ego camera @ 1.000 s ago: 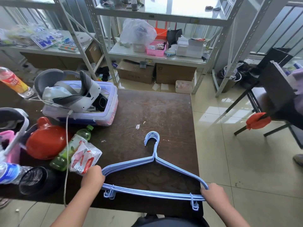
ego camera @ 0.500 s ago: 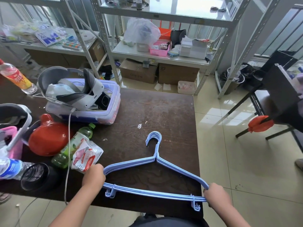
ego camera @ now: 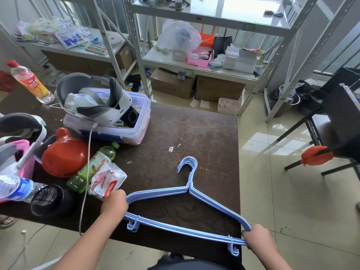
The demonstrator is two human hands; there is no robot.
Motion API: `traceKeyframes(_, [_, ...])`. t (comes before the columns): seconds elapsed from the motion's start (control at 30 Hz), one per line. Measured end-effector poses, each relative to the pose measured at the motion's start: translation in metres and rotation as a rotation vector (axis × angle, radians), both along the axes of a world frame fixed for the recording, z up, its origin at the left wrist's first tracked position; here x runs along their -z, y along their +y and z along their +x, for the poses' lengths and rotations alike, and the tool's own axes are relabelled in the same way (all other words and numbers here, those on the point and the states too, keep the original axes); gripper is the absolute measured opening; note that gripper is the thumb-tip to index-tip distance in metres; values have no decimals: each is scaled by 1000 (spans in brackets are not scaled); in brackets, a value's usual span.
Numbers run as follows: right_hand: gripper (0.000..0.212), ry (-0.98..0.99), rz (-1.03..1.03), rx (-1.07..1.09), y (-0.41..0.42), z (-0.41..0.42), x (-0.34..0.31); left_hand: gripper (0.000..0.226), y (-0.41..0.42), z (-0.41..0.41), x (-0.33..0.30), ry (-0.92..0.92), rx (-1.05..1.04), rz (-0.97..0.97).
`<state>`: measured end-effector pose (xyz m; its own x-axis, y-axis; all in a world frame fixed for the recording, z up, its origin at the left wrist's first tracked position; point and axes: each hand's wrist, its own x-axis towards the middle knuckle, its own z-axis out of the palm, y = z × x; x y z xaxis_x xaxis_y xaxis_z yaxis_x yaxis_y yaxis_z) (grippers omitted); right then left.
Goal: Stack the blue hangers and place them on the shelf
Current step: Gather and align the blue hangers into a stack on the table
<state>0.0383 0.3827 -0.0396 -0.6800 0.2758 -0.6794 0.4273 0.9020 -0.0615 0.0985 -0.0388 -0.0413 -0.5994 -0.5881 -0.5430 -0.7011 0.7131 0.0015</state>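
Several light blue hangers [ego camera: 191,190] lie stacked together on the dark wooden table [ego camera: 204,133], their hooks pointing away from me. My left hand [ego camera: 115,203] grips the stack's left end. My right hand [ego camera: 256,237] grips the right end, at the table's front right corner. The bottom bars run between my two hands, with small clips hanging near each end. The metal shelf [ego camera: 196,68] stands beyond the table's far edge.
A plastic bin with a headset [ego camera: 109,114], a red lid [ego camera: 64,152], a green bottle [ego camera: 93,168], a snack packet [ego camera: 107,181] and a black cup [ego camera: 50,200] crowd the table's left. A white cable [ego camera: 85,191] trails off the front. A dark chair [ego camera: 337,121] stands right.
The stack has shifted slightly with both hands still gripping its ends; its right end sits a little lower toward me. The camera tilted a little.
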Motion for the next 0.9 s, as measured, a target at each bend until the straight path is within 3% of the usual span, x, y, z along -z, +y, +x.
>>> traceKeyframes(0.5, [19, -44, -65, 90, -1, -2, 11, 9, -5, 5, 15, 16, 16, -17])
traceKeyframes(0.7, [11, -60, -198, 217, -5, -2, 0, 22, -2, -4, 9, -109, 33, 2])
traceKeyframes(0.9, [8, -78, -431, 454, 5, 2, 3, 15, -4, -9, 9, -139, 111, 29])
